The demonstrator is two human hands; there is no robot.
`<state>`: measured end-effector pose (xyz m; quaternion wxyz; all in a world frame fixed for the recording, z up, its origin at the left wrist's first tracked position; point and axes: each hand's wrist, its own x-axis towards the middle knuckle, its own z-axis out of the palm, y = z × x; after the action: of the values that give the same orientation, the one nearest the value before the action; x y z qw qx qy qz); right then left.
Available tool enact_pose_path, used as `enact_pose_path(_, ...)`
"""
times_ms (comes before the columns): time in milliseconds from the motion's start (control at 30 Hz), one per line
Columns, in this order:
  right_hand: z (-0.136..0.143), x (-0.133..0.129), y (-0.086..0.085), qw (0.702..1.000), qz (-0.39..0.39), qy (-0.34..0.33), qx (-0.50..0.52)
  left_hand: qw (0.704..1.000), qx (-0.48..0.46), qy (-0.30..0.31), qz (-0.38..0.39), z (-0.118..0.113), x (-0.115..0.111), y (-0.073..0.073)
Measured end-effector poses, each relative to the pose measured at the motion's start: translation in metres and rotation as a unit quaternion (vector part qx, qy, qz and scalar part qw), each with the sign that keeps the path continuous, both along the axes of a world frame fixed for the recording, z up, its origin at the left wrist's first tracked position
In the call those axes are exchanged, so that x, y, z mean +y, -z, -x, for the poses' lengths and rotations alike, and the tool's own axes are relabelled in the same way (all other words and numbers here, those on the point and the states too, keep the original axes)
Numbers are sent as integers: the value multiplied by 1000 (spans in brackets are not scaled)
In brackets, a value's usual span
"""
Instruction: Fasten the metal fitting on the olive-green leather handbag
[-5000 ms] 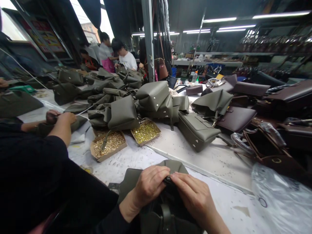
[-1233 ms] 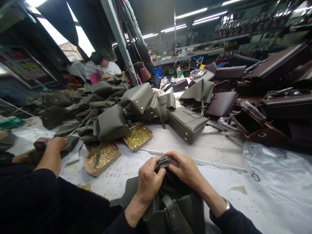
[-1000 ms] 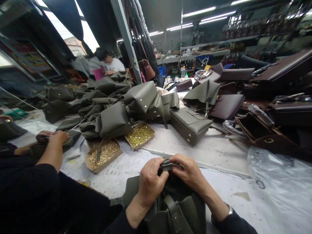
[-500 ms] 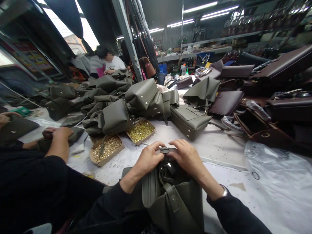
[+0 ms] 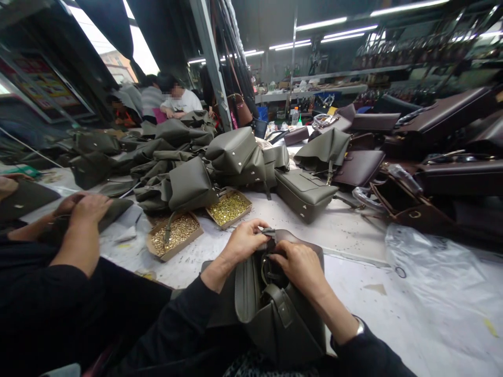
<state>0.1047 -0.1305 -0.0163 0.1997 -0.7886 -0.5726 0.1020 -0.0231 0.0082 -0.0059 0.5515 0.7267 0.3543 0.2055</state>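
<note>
An olive-grey leather handbag [image 5: 281, 330] sits upright before me with its top open. My left hand [image 5: 244, 243] pinches a narrow leather strap [image 5: 269, 232] at the bag's far rim. Over the opening, my right hand [image 5: 302, 266] has its fingers curled at a shiny metal buckle [image 5: 268, 269]; its fingertips are partly hidden. A leather loop [image 5: 280, 303] with a small stud crosses the near side of the bag.
Ahead are a cardboard tray of gold studs [image 5: 175, 236] and another of yellow-gold pieces [image 5: 229, 208]. Olive bags [image 5: 192, 183] are heaped behind them. Dark brown bags [image 5: 416, 204] and clear plastic [image 5: 444, 272] lie right. A co-worker's hands [image 5: 88, 209] work at left.
My right hand has left the strap and moved down to the metal buckle over the bag's opening. The left hand still pinches the strap, slightly higher and further right.
</note>
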Motion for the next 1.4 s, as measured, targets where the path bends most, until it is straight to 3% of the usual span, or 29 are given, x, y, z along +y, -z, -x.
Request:
enact_pose_path(200,12,6,9,996,-52,65,25,999,-22,22,19,3,4,-3)
enact_pose_path(367,15,3,17,988,-94,67,105,999,-33,16,2,2,11,-1)
enact_pose_path(633,22,0,30,967,-244,47,62,999,-18,-6,-33,0,16,12)
enact_pose_path(933,25,0,35,963,-263,47,45,996,-11,-56,-71,-2,5,9)
enact_pose_path(1400,23,14,31,958,-274,65,58,991,-16,-94,-93,-1,-3,22)
